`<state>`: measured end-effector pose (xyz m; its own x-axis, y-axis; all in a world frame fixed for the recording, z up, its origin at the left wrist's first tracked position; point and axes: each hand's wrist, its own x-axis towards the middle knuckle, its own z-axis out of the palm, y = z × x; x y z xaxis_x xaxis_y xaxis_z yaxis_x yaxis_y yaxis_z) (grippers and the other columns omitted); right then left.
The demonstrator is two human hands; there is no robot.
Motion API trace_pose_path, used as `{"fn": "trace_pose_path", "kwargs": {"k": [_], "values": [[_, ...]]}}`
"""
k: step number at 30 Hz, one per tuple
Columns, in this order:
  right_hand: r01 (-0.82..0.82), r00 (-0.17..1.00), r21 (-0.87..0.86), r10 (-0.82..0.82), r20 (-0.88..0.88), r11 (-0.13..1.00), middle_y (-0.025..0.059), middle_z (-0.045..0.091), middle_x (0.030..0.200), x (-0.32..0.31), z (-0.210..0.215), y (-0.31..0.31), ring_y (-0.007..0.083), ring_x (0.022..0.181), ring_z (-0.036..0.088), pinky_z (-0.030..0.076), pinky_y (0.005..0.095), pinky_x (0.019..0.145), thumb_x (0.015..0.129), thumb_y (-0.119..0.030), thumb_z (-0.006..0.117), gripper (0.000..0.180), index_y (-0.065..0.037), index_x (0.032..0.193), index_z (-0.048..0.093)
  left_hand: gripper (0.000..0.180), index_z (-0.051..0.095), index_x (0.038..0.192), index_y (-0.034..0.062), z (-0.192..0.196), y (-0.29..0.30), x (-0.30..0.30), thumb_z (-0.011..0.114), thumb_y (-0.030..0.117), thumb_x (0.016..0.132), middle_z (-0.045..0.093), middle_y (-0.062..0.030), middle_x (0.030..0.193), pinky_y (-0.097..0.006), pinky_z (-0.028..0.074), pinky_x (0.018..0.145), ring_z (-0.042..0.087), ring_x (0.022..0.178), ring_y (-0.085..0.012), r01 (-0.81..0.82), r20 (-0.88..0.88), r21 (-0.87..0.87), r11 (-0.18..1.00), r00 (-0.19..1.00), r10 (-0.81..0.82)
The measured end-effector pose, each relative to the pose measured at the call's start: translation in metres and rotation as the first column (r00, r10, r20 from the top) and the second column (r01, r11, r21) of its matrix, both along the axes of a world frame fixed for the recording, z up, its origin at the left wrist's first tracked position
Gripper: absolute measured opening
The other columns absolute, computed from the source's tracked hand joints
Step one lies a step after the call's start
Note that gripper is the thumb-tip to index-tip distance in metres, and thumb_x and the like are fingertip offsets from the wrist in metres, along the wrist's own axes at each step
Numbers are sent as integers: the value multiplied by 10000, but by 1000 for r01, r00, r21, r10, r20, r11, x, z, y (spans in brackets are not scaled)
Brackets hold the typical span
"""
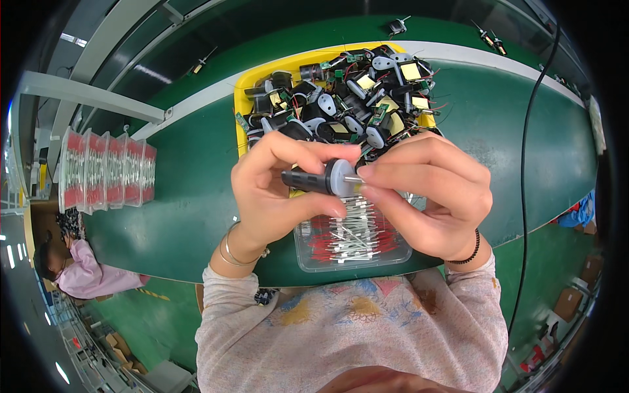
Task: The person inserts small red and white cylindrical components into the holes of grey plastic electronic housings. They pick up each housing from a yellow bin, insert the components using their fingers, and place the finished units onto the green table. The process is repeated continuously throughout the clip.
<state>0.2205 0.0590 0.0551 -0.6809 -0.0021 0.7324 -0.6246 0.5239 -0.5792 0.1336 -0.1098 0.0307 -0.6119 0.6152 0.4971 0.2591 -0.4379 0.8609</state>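
My left hand (259, 196) grips a black handheld device (308, 181), lying sideways, with a grey round cap at its right end. The fingers and thumb curl around its body. Between thumb and fingertips, my right hand (439, 193) pinches a thin silvery rod (354, 179) that meets the middle of the grey cap. How deep the rod sits in the cap I cannot tell. Below both hands stands a see-through plastic tray (314, 267) with many thin white rods (354, 232) with red wire ends.
Behind my hands, a yellow bin (244, 98) is heaped with black devices and grey caps. Stacked see-through trays (108, 170) of red-wired rods stand on the left of the green table (190, 196). A black cable (526, 164) hangs at right. A person in pink (95, 272) sits at far left.
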Motion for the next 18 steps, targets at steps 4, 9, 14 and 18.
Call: {"fn": "trace_pose_path", "kwargs": {"k": [4, 9, 14, 18], "values": [[112, 992, 35, -110, -62, 993, 115, 616, 737, 0, -4, -2, 211, 606, 585, 464, 274, 538, 565, 106, 673, 237, 27, 784, 632, 314, 492, 844, -20, 3, 3, 5, 724, -38, 634, 592, -249, 1003, -309, 497, 774, 607, 924, -257, -110, -107, -48, 993, 989, 105], [198, 944, 129, -153, -293, 972, 82, 594, 691, -10, -11, 0, 196, 568, 561, 459, 257, 495, 502, 19, 631, 256, 15, 758, 626, 219, 541, 823, -37, 9, 1, 12, 684, -52, 658, 611, -235, 961, -283, 502, 717, 624, 840, -232, -292, -284, -72, 954, 923, 261], [192, 932, 169, -126, -341, 967, 80, 588, 687, -8, -12, -6, 194, 572, 558, 465, 256, 501, 511, 4, 611, 249, 20, 758, 624, 222, 555, 814, -42, 3, -4, 19, 698, -43, 645, 617, -224, 942, -267, 501, 679, 630, 816, -234, -349, -334, -47, 936, 888, 315], [33, 994, 60, -26, -110, 998, 59, 590, 677, -5, -8, -1, 187, 568, 559, 452, 256, 489, 527, 30, 601, 225, -7, 747, 630, 206, 540, 810, -41, 7, -5, 13, 693, -25, 674, 614, -197, 925, -275, 488, 721, 618, 874, -239, -125, -99, -107, 986, 988, 115]]}}
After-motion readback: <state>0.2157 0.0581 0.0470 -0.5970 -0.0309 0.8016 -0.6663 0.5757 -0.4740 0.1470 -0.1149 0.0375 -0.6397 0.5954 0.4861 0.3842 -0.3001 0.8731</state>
